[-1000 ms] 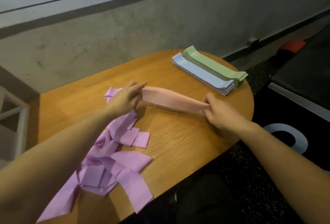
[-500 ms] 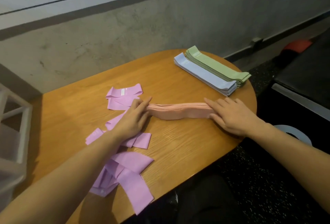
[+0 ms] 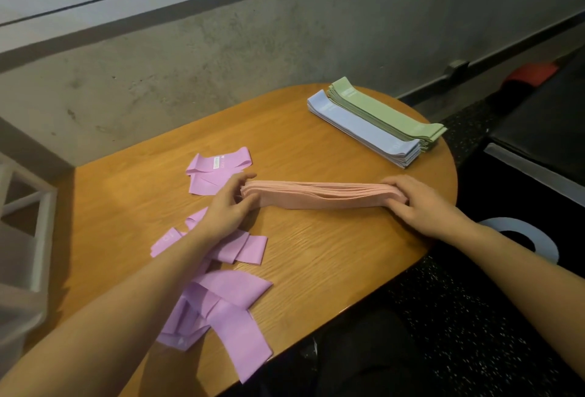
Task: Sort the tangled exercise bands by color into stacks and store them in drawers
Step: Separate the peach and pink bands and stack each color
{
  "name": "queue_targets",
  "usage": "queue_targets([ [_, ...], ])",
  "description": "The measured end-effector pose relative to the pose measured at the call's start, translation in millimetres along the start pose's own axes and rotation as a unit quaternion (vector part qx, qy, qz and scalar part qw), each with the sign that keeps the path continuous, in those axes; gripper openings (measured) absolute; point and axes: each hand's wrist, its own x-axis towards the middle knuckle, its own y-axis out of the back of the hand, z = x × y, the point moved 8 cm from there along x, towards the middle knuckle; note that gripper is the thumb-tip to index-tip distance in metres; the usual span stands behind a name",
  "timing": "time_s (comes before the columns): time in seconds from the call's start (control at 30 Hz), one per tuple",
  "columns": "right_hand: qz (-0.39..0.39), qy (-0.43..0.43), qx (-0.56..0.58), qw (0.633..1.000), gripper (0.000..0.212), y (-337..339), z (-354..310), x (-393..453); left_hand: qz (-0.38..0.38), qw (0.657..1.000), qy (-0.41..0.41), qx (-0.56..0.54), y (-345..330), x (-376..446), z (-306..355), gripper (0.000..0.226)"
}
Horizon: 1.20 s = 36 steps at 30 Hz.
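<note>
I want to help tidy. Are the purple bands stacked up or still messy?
Still messy: the purple bands lie loose and crisscrossed on the table, not stacked.

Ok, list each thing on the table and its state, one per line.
pink bands: stacked, gripped at both ends.
left hand: grips the stack's left end.
right hand: grips its right end.
blue bands: neat stack.
green bands: neat stack beside the blue.
purple bands: loose, unsorted.
</note>
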Motion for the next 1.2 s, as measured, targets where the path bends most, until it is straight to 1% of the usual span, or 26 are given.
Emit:
queue_targets([
  [0.1,-0.006,0.001,-0.054,0.999,0.022,-3,1,1,-0.042,0.997,-0.01,0.067,-10,-1,1,0.04],
  [0.17,-0.012,0.001,-0.062,0.998,0.026,-5,2,0,-0.055,0.995,-0.016,0.078,-15,-2,1,0.031],
  [0.33,-0.015,-0.01,0.04,0.999,0.033,-1,5,-1,-0.06,0.996,0.008,0.058,-14,-3,-2,0.015],
  [0.43,0.008,-0.055,0.12,0.991,0.042,4,11,-4,-0.05,0.997,0.011,0.057,-12,-4,-2,0.014],
  [0.5,0.023,-0.095,0.182,0.978,0.043,6,19,-7,-0.031,0.999,0.01,0.036,-9,-5,2,0.014],
  [0.6,0.033,-0.118,0.227,0.966,0.031,11,26,-9,0.0,0.999,0.029,-0.019,-2,-6,3,0.017],
  [0.7,0.026,-0.118,0.231,0.965,0.022,13,21,-12,-0.016,0.994,0.072,-0.077,0,-5,-1,0.018],
  [0.77,0.022,-0.121,0.22,0.968,0.022,13,19,-13,-0.039,0.995,0.066,-0.063,1,-4,5,0.021],
  [0.87,0.013,-0.124,0.209,0.97,0.027,11,17,-17,-0.052,0.996,0.063,-0.033,3,-4,11,0.022],
  [0.97,0.024,-0.132,0.206,0.969,0.025,11,17,-22,-0.053,0.992,0.09,-0.072,5,-6,13,0.023],
  [1.1,0.05,-0.151,0.254,0.954,0.018,8,14,-29,-0.028,0.985,0.106,-0.132,8,1,22,0.018],
  [1.13,0.049,-0.158,0.261,0.951,0.017,7,12,-31,-0.024,0.984,0.111,-0.14,9,4,24,0.02],
  [1.2,0.051,-0.17,0.278,0.944,0.018,6,8,-32,-0.025,0.987,0.104,-0.118,12,17,27,0.024],
])
